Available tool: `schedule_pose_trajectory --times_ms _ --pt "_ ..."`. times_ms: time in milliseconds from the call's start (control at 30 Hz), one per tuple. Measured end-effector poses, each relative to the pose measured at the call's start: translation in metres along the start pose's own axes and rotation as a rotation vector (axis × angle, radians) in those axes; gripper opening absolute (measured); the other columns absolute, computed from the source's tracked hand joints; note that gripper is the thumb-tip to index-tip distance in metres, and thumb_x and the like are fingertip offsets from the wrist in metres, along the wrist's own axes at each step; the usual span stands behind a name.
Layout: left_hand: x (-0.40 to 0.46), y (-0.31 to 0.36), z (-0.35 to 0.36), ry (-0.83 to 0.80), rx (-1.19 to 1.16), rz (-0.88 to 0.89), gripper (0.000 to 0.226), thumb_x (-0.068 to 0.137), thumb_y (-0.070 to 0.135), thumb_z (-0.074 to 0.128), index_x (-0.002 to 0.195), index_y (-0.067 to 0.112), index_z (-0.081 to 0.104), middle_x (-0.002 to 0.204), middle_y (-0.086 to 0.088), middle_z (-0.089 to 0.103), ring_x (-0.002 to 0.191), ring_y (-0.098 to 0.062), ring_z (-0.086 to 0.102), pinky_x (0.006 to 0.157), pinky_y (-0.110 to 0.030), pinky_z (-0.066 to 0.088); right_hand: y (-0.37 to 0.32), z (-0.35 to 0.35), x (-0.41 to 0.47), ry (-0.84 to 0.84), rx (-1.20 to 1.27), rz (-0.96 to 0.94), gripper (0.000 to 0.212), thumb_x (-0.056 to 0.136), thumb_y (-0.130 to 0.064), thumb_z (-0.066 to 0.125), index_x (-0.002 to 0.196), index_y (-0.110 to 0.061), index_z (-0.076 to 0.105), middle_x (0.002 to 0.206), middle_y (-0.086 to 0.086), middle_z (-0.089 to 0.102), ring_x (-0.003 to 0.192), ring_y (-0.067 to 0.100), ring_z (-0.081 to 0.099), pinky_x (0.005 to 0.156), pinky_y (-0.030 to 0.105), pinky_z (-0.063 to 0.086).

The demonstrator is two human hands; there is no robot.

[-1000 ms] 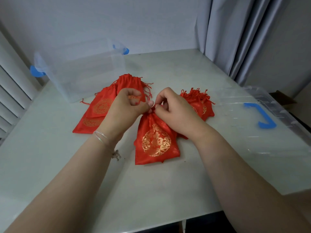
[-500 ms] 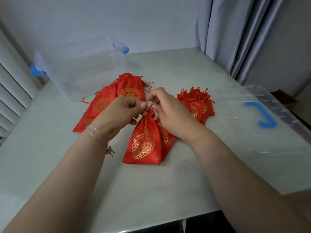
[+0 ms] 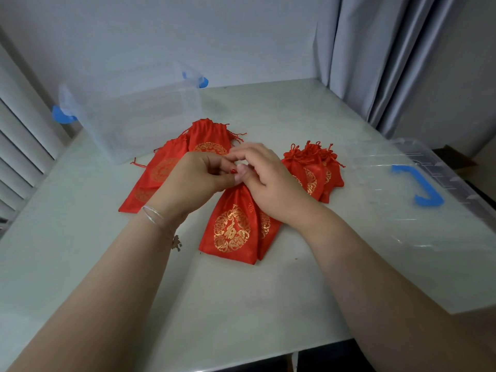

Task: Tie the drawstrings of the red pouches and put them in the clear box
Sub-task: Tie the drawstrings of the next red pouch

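Observation:
A red pouch (image 3: 232, 226) with a gold emblem lies in the middle of the table, its neck gathered under my hands. My left hand (image 3: 193, 181) pinches a red drawstring (image 3: 233, 171) at the pouch's neck. My right hand (image 3: 264, 173) meets it there, fingers curled over the same neck and string. Untied red pouches (image 3: 171, 162) lie flat behind my left hand. A bunch of tied pouches (image 3: 312, 173) sits to the right. The clear box (image 3: 134, 114) stands at the back left, nothing visible inside.
The box's clear lid (image 3: 418, 210) with a blue handle (image 3: 418, 186) lies on the table's right side. A grey curtain (image 3: 389, 63) hangs at the back right. White slats (image 3: 18, 146) line the left. The table's front edge runs near my forearms.
The pouch under my hands has swung so its bottom points more toward me and left. Both hands have closed tighter together over its neck, working the string.

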State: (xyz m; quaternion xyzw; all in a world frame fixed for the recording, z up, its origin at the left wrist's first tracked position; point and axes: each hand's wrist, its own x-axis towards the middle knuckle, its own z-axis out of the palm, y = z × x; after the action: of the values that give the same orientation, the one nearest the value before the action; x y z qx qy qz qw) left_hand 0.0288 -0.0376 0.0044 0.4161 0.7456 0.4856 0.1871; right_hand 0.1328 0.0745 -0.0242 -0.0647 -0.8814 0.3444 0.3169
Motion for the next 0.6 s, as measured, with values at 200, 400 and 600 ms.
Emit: schedule_pose_trajectory --times_ms 200,400,600 --pt "0.001 -0.001 -0.004 0.003 -0.123 0.010 0.009 0.084 0.012 0.068 0.091 0.012 0.073 0.089 -0.012 0.072 0.076 -0.009 0.063 0.066 -0.016 0.050 0.009 -0.013 0.003 -0.088 0.020 0.152 0.020 0.097 -0.021 0.048 0.112 -0.022 0.062 0.094 -0.010 0.061 0.096 0.012 0.055 0.082 0.026 0.044" --pt "0.002 0.000 -0.008 0.022 -0.110 0.008 0.009 0.084 0.015 0.068 0.090 0.017 0.074 0.088 -0.003 0.074 0.078 -0.006 0.064 0.065 -0.016 0.048 0.011 -0.021 0.003 0.008 -0.103 0.167 0.006 0.090 -0.022 0.061 0.089 -0.020 0.067 0.089 -0.003 0.058 0.090 0.012 0.052 0.077 0.023 0.037" --pt "0.005 -0.003 -0.010 0.048 -0.197 -0.111 0.009 0.080 0.016 0.071 0.083 0.023 0.075 0.080 0.007 0.073 0.070 0.003 0.061 0.062 -0.013 0.047 0.003 -0.017 0.002 0.061 -0.160 -0.007 0.014 0.092 -0.022 0.055 0.087 -0.011 0.063 0.091 0.000 0.054 0.090 0.017 0.052 0.079 0.027 0.041"
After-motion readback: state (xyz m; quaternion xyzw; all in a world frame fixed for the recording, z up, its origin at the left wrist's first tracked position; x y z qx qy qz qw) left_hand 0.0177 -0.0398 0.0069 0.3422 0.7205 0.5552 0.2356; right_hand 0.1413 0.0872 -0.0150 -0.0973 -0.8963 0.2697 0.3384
